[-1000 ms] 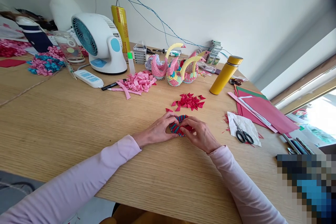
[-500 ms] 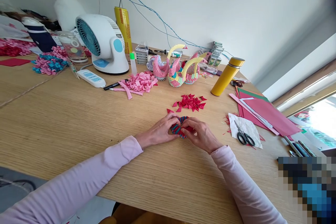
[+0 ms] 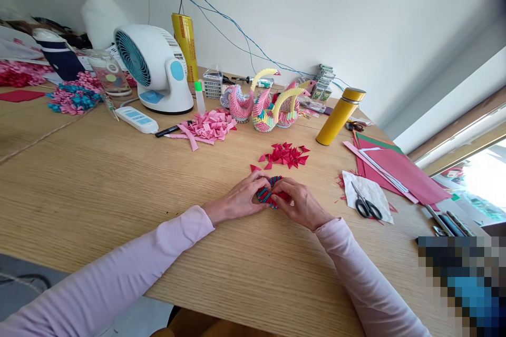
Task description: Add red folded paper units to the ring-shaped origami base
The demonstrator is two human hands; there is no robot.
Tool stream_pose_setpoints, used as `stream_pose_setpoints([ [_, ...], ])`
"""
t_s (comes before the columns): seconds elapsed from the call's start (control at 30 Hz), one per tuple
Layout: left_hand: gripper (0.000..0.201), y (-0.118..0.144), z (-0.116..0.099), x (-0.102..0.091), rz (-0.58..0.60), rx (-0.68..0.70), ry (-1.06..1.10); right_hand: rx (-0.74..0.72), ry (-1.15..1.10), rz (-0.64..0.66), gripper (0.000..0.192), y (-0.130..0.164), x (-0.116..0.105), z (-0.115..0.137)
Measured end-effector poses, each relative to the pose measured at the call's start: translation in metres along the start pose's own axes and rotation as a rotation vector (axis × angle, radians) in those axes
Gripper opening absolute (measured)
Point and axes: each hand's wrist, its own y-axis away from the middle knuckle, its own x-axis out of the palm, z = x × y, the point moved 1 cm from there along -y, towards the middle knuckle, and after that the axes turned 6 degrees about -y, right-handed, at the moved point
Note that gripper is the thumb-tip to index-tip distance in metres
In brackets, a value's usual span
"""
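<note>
Position: the red-and-blue folded-paper piece [image 3: 265, 196] lies between my hands, just below the centre of the frame, low over the table [image 3: 158, 184] or on it; contact with the surface is hidden.

Grip: my left hand [image 3: 239, 196] is clamped on the piece's left edge, thumb on the near side, fingers on the far side. My right hand [image 3: 299, 201] has its thumb and fingertips closed on the right edge. Some red shows under those right fingers; I cannot tell whether it belongs to the piece or is a separate unit.

Surroundings: the red folded units [image 3: 286, 155] are heaped just beyond the hands. One stray red triangle [image 3: 255, 168] sits just beside my left fingers. Scissors [image 3: 367, 206] lie right of centre, well apart from the right hand. Paper swans [image 3: 264, 116] stand farther back, upper middle.

Risks (judgement): the piece appears to be many small folds pressed together, so squeezing harder on one side could buckle the wall or pop folds loose. Uneven support, from slackening the left grip while the right presses, could make it twist. A sideways slip of the left fingers could knock the stray triangle away.
</note>
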Motion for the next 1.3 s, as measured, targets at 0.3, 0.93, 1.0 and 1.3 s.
stream_pose_setpoints([
  [0.3, 0.027, -0.0005, 0.0004, 0.0000, 0.008, 0.006, 0.000, 0.012, -0.025, 0.019, 0.006, 0.0003, -0.0004, 0.0001],
  [0.93, 0.030, -0.0003, 0.0037, 0.0032, -0.002, 0.018, 0.002, 0.011, -0.083, -0.059, 0.009, 0.0029, 0.0022, -0.0075],
  [1.0, 0.029, -0.0001, 0.0039, 0.0033, -0.002, 0.019, 0.006, 0.009, -0.087, -0.036, 0.007, 0.0029, 0.0024, -0.0073],
  [1.3, 0.027, -0.0005, 0.0030, 0.0020, 0.007, 0.015, 0.029, 0.001, -0.100, -0.002, 0.006, 0.0010, 0.0011, -0.0069],
])
